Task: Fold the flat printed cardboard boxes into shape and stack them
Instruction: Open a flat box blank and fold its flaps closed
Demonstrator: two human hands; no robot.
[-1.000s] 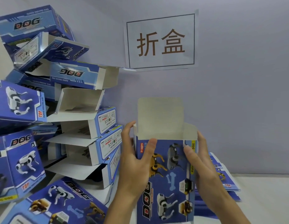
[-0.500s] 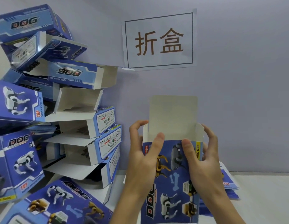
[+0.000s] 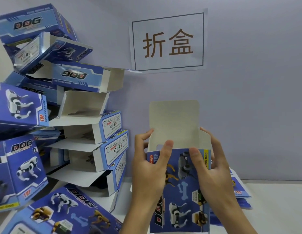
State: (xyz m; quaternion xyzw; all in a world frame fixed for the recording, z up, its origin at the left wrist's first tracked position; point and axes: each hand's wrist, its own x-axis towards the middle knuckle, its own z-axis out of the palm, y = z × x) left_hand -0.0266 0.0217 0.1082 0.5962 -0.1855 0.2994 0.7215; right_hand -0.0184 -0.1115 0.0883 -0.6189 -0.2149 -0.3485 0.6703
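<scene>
Folded boxes [image 3: 65,125] lean in a messy pile on the left. The left hand [image 3: 149,168] and right hand [image 3: 212,168] pinch the box [image 3: 179,196] upright above the counter [image 3: 273,208], fingers clamped on both sides, so the top flap [image 3: 174,120] stands ready to close.

Person, head view: two bare hands and forearms in frame. Left hand [image 3: 147,173] and right hand [image 3: 212,173]: no gloves, no rings, no watch or wristband seen. Fingernails short, unpainted. Forearms uncovered to frame edge; no sleeve showed. No markings visible.
</scene>
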